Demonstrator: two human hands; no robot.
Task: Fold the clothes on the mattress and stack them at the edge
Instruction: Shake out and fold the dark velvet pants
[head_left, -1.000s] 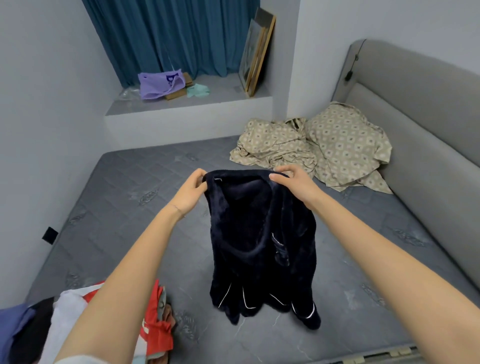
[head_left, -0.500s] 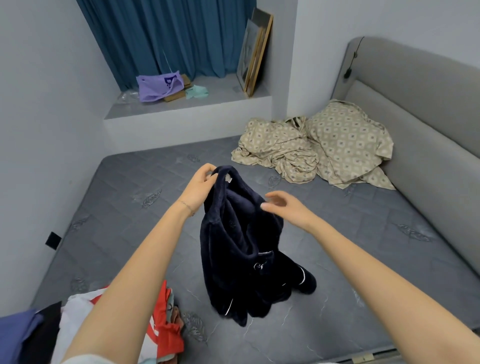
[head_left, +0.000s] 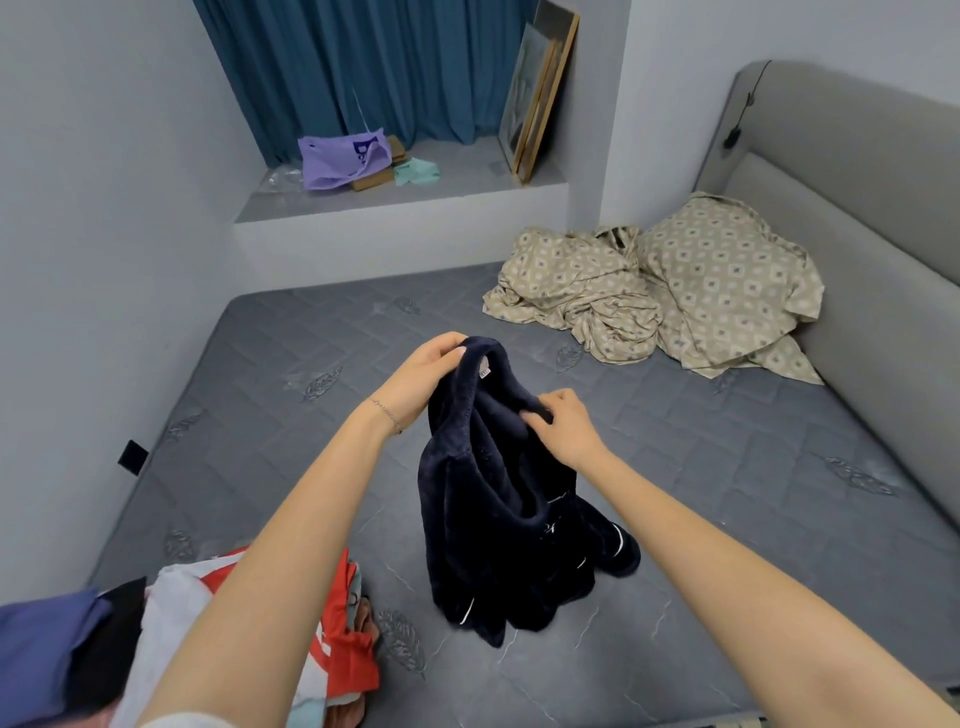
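On dark garment (head_left: 493, 499) again: right hand (head_left: 567, 430)

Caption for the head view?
Left hand and right hand hold a dark navy garment over the grey mattress; clothes pile near left.

Navy garment (head_left: 498, 499) (white piping), grey quilted mattress (head_left: 727, 457), beige diamond-print bedding (head_left: 675, 291), teal curtain (head_left: 374, 67), lilac bag (head_left: 337, 161).

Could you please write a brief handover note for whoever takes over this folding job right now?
Left hand grips the collar of the dark navy fleece garment; right hand pinches its upper edge. The garment hangs, its lower end touching the grey quilted mattress. A jumbled heap of red, white and blue clothes lies at the near left edge. No folded stack visible. Left: fold everything, stack.
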